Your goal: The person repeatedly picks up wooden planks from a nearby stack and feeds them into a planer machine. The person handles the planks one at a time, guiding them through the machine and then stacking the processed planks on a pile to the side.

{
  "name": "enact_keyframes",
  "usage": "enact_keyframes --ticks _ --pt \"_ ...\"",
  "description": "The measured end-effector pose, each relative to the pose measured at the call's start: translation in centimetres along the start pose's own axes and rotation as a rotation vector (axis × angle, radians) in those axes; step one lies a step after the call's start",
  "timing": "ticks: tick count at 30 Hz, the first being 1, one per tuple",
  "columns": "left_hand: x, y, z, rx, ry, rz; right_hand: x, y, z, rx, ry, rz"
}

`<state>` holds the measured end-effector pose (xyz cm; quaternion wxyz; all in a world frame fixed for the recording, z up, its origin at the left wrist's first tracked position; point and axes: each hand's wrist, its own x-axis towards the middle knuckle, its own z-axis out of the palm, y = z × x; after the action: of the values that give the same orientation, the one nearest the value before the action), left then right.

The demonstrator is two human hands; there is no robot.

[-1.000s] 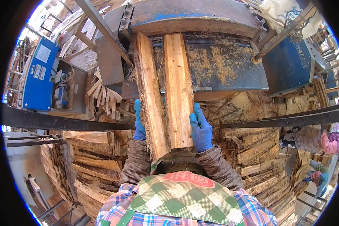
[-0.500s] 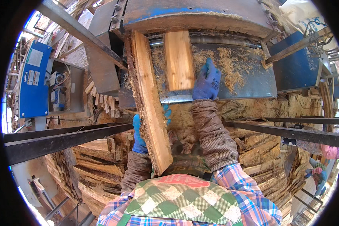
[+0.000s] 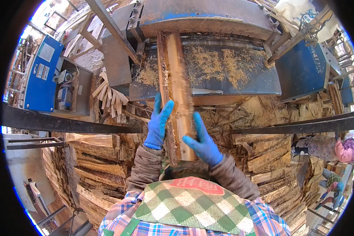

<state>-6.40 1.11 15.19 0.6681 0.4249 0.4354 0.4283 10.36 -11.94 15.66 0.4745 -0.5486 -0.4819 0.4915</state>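
A long wooden board (image 3: 181,106) with rough bark along its left edge lies lengthwise in front of me, its right side blurred by motion. The far end meets the mouth of a blue-grey feeding machine (image 3: 240,84); the near end reaches back over my lap. At the bark edge, my left hand (image 3: 158,126), in a blue glove, is open with fingers apart. My right hand (image 3: 207,145), also blue-gloved, is open on the opposite side, its thumb near the board's face and its fingers stretched forward. Whether either hand bears the board's weight is unclear.
Sawdust (image 3: 224,65) litters the machine's bed. Split wood is stacked on the left (image 3: 100,167) and right (image 3: 269,165). Dark metal rails (image 3: 74,122) cross on both sides. An opened blue cabinet (image 3: 41,78) stands left. Another person (image 3: 334,183) is at far right.
The shorter board on the bed has gone from sight. The long board has shifted right and forward. My right hand has drawn back from the bed to its right edge; my left has moved forward.
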Motion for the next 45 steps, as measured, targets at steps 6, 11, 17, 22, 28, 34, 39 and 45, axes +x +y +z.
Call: enact_keyframes --ticks 6,11,17,22,28,34,39,45 --pt "-0.6 -2.4 -2.4 -0.081 0.002 -0.122 -2.5 1.2 1.1 -0.012 0.391 0.045" --pt "-1.3 3.0 -1.3 0.169 0.230 0.021 1.6 0.3 -0.1 0.171 0.427 0.115" --pt "-0.2 0.7 -3.9 0.187 0.244 -0.034 10.7 1.4 -1.7 -0.380 0.601 -0.174" --pt "-0.2 -0.1 -3.9 0.125 0.249 -0.045 19.0 -1.2 -2.5 -0.280 0.839 -0.069" --pt "0.0 0.0 -4.0 0.145 0.233 -0.038 21.9 -1.9 -3.5 -0.384 0.855 0.082" --pt "0.5 0.3 -4.3 0.204 0.155 -0.013 18.4 -2.6 -4.7 -0.179 0.393 0.091" --pt "-0.6 1.4 1.4 0.287 0.072 -0.219 1.3 3.1 -0.3 -0.091 0.114 -0.001" --pt "-6.4 -0.7 5.8 0.273 -0.177 -0.179 -2.4 0.2 -2.9 -0.219 0.435 0.046"
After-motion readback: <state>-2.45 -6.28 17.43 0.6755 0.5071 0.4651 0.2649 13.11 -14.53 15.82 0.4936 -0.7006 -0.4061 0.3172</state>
